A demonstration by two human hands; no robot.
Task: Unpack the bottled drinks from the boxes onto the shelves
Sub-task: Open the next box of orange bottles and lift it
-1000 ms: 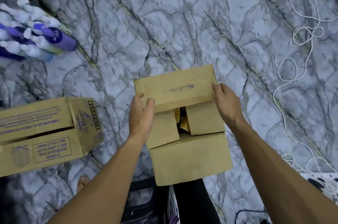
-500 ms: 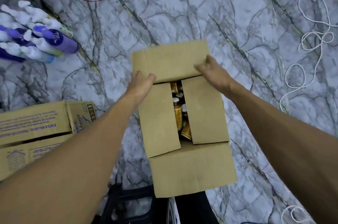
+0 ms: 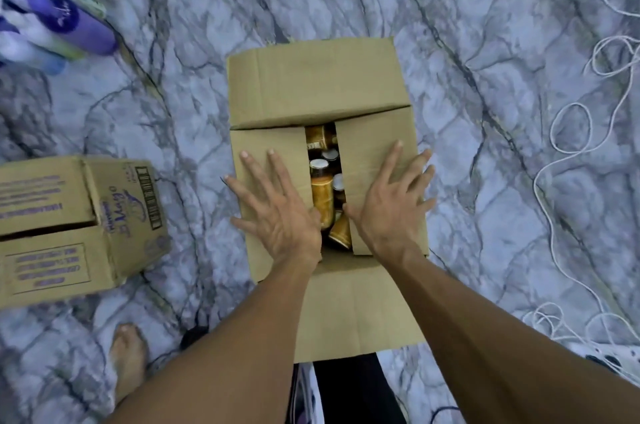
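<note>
A: Your box (image 3: 353,312) sits on the floor right in front of you, its near flap folded out toward you. Your left hand (image 3: 277,215) lies flat on the left inner flap (image 3: 268,146), fingers spread and gripping nothing. Your right hand (image 3: 391,212) lies the same way on the right inner flap (image 3: 372,136).

B: In the gap between your hands are the bottled drinks (image 3: 321,195) — amber, with pale caps, some upright and at least one tipped over at the near end. They look like glass to me, so reckon on weight, a slick wall, and breakage if two knock together.

A: Spread those flaps first; the cardboard looks thin and should bend easily. Then take one bottle round the body just below the cap, not by the cap alone.

B: The tipped one — lift it with care, since it may be leaning on its neighbours. You can't tell how many lie under the flaps.

A: Farther off, the far flap (image 3: 311,84) is laid back. A second box (image 3: 69,226) stands to the left, with purple bottles (image 3: 79,25) at the far left and a white cord (image 3: 571,132) on the right. No shelf shows here.
</note>
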